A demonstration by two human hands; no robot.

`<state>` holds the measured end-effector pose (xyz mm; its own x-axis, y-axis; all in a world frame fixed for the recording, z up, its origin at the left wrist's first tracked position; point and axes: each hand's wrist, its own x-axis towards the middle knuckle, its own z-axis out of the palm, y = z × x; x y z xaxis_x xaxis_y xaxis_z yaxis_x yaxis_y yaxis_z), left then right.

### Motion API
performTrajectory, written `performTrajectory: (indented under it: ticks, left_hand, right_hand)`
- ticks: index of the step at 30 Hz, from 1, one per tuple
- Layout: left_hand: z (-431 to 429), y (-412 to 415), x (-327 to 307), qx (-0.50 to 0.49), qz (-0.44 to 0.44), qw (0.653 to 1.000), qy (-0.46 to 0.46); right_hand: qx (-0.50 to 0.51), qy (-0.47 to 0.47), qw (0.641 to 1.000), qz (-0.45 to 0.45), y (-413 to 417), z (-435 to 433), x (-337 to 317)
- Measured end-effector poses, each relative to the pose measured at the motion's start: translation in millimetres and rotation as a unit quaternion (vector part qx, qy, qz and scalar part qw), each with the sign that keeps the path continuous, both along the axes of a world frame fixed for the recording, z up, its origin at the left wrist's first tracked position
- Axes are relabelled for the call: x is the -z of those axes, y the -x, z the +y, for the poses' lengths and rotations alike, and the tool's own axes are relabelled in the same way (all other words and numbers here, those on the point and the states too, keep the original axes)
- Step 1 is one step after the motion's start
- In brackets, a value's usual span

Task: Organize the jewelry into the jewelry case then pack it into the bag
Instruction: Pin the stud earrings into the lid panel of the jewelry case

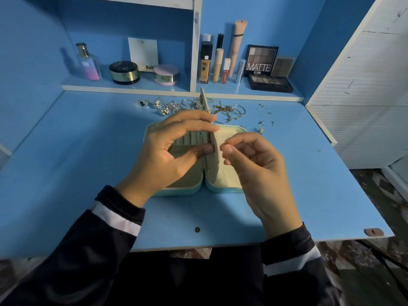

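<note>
A mint-green jewelry case [223,188] lies open flat on the blue desk, its cream lining showing. A cream middle flap [212,155] stands upright between the two halves. My left hand [174,149] pinches that flap between thumb and fingers. My right hand [254,160] is just right of the flap, thumb and forefinger pinched together near its face; whatever it pinches is too small to see. A heap of silver and gold jewelry [194,107] lies on the desk behind the case. No bag is in view.
Small loose earrings [263,123] are scattered right of the heap. A low shelf at the back holds a perfume bottle [87,62], jars, tubes and eyeshadow palettes [262,60]. A white cabinet [364,85] stands at the right. The desk edge [198,245] is near me.
</note>
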<state>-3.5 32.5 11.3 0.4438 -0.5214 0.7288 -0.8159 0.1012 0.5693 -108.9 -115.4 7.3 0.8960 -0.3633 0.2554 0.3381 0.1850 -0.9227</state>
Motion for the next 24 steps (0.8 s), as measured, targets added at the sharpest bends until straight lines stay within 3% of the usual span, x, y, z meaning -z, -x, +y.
performTrajectory:
  ticks: [11, 24]
  left_hand:
    - [3.6, -0.6, 1.3, 0.01, 0.024, 1.0, 0.011]
    - [3.1, 0.3, 1.7, 0.01, 0.029, 0.999, 0.009]
  right_hand:
    - [-0.075, -0.148, 0.986, 0.01, -4.9, 8.8, 2.8]
    - [-0.068, -0.144, 0.987, 0.005, -6.6, 8.2, 4.9]
